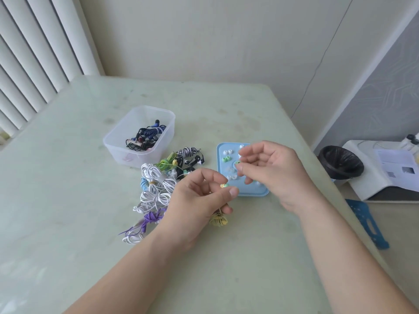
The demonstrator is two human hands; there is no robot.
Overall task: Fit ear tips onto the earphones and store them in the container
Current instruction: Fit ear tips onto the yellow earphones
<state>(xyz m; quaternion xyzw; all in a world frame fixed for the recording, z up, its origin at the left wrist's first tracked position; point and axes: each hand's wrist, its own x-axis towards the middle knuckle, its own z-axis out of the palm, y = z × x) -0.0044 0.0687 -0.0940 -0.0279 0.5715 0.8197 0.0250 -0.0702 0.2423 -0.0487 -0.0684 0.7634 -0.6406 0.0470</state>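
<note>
Item 1. My left hand (204,196): fingers curled, thumb and forefinger pinching a small yellow earbud (224,185) with a green end. Its bundled yellow cord (218,219) hangs below my palm, just above the pale green bench (68,200).

Item 2. My right hand (272,173): thumb and forefinger appear to pinch a small green silicone ear tip (238,163), the other fingers loosely spread. It is held over the light blue square tray (243,194) of loose tips.

Item 3. Clear plastic rectangular container (118,146), well left of the tray, holding dark coiled earphones (146,137).

Item 4. Heap of coiled white, purple and green earphones (156,189), between container and my left hand, not yet stored.

Risks, as I judge them: the tip is tiny and springy, so a loose pinch or an off-axis push could flick it onto the bench or the floor. The dangling cord could snag the heap. A tip seated only halfway may drop off once in the container.
</note>
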